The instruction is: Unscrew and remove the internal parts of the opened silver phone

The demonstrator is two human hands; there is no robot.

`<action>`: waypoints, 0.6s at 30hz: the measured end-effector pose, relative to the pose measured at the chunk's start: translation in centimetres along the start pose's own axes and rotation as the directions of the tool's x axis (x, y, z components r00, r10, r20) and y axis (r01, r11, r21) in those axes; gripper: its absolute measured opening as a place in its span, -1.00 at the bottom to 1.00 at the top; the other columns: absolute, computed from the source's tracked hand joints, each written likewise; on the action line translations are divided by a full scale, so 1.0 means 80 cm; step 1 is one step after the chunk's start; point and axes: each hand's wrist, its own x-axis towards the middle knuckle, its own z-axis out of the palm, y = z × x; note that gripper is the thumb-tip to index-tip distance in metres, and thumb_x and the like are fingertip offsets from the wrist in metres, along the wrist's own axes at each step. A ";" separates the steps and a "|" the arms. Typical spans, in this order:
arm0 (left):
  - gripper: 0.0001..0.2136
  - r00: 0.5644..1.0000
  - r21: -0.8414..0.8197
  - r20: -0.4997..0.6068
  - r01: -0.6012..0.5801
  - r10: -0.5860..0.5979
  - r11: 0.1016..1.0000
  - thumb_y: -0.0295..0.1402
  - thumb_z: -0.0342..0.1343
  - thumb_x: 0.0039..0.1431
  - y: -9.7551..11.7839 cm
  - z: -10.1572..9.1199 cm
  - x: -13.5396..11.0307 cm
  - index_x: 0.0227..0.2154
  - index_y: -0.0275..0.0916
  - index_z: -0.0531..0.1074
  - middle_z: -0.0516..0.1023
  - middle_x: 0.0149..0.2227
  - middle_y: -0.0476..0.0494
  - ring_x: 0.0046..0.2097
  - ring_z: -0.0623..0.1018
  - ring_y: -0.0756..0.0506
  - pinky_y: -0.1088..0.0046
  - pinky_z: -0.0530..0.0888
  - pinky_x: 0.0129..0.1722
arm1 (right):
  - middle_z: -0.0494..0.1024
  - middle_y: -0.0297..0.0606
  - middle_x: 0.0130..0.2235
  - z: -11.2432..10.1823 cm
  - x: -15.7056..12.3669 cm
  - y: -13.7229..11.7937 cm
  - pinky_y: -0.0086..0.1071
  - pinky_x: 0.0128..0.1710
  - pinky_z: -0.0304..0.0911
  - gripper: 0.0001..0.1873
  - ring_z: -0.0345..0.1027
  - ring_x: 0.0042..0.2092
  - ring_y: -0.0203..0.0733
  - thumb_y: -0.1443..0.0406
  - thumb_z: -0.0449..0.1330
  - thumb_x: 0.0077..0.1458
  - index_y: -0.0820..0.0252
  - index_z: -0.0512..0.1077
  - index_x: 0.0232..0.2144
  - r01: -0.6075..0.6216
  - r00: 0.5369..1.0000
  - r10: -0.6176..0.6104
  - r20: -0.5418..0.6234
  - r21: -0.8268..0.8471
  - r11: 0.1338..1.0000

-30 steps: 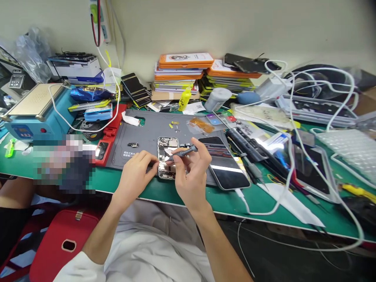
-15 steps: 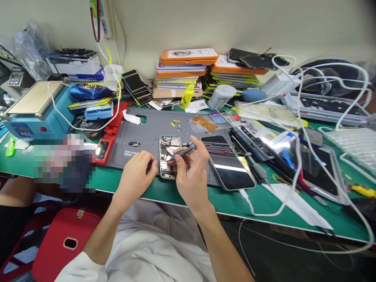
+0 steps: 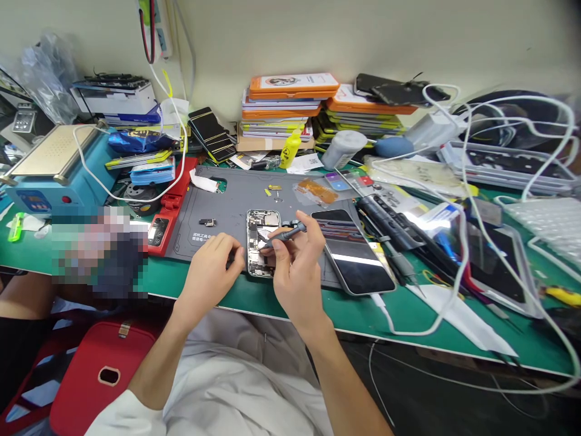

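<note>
An opened phone (image 3: 258,264) lies on the grey work mat (image 3: 218,206), its inner boards and parts exposed. In my right hand (image 3: 297,272) is a slim grey screwdriver (image 3: 293,231), gripped between thumb and fingers. Its tip points down and left, over the middle of the phone; whether it touches a screw is too small to see. My left hand (image 3: 215,263) rests just left of the phone with its fingers curled together. Anything inside those fingers is hidden. A small dark phone part (image 3: 207,223) lies on the mat beyond my left hand.
To the right lies a second phone (image 3: 356,257) with a white cable (image 3: 385,315) plugged in. Tools (image 3: 385,221) crowd beyond it. Stacked orange boxes (image 3: 293,88) and a yellow bottle (image 3: 290,148) stand behind. A blue machine (image 3: 63,175) and a blurred-out person's area (image 3: 109,254) are left.
The screwdriver's handle has tilted slightly in my right hand. My left hand and the opened phone stay almost where they were.
</note>
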 end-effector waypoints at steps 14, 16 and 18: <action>-0.88 1.000 -0.054 0.014 -0.017 0.018 0.998 -0.41 0.11 0.59 -0.004 0.000 -0.002 -0.18 -0.14 0.42 0.59 -0.18 -0.01 -0.15 0.56 -0.11 0.34 0.46 -0.08 | 0.63 -0.07 0.30 -0.001 0.010 -0.005 -0.19 -0.03 0.68 -0.34 0.69 0.14 -0.06 0.40 -0.02 0.51 -0.10 0.11 0.55 0.290 0.957 -0.287 0.048 -0.228 0.929; -0.91 1.000 -0.049 0.018 -0.015 0.016 0.999 -0.41 0.15 0.58 -0.004 -0.001 -0.002 -0.16 -0.14 0.45 0.61 -0.16 -0.01 -0.14 0.58 -0.11 0.34 0.47 -0.07 | 0.58 -0.02 0.37 -0.002 0.009 -0.004 -0.20 -0.07 0.69 -0.29 0.63 0.24 -0.01 0.39 0.02 0.49 -0.07 0.05 0.58 0.285 0.958 -0.284 0.037 -0.215 0.934; -0.93 1.000 -0.034 0.021 -0.013 0.014 0.999 -0.40 0.19 0.56 -0.003 -0.002 -0.002 -0.14 -0.14 0.49 0.63 -0.15 0.00 -0.12 0.59 -0.11 0.34 0.48 -0.06 | 0.57 0.01 0.37 -0.004 0.007 -0.003 -0.23 -0.13 0.70 -0.28 0.61 0.26 0.00 0.36 0.08 0.50 -0.04 0.04 0.58 0.272 0.961 -0.276 0.014 -0.226 0.936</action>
